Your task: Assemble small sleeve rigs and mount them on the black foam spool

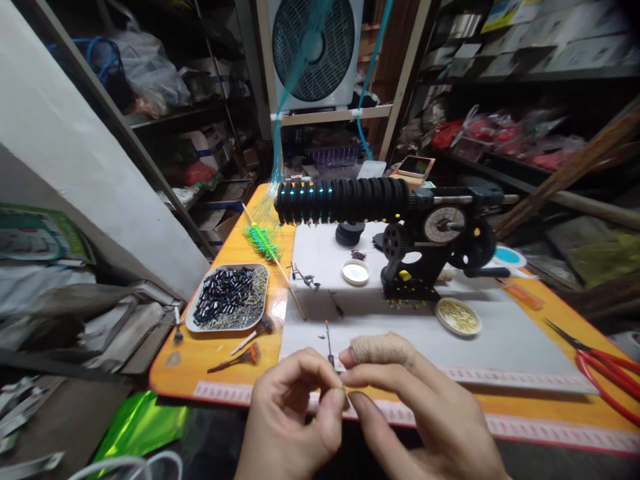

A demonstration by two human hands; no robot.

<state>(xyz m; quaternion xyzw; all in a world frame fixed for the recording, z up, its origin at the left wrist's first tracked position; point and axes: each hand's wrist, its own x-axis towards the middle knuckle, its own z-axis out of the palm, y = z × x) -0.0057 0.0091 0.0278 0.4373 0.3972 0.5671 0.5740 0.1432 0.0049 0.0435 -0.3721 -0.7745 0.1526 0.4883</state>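
Observation:
My left hand point(305, 400) is at the table's near edge, thumb and index finger pinched on a thin dark stick-like piece with a red tip point(329, 343), pointing away from me. Fingertips hide its lower end. Close against them is my right hand point(420, 407), its thumb and index finger nearly together; anything small between them is hidden. One right finger has a tan wrapping point(383, 350). Beyond the hands, similar small dark pieces point(338, 305) lie on the white sheet point(370, 313). A brush-like bundle with an orange tip point(245, 355) rests to the left.
A black cranked machine with a ribbed roller point(345, 200) stands behind, teal strands over it. A tray of dark tubes point(227, 300) is left, near a green-tufted stick point(263, 241). Right are a dish of yellowish bits point(457, 317) and red-handled scissors point(603, 370).

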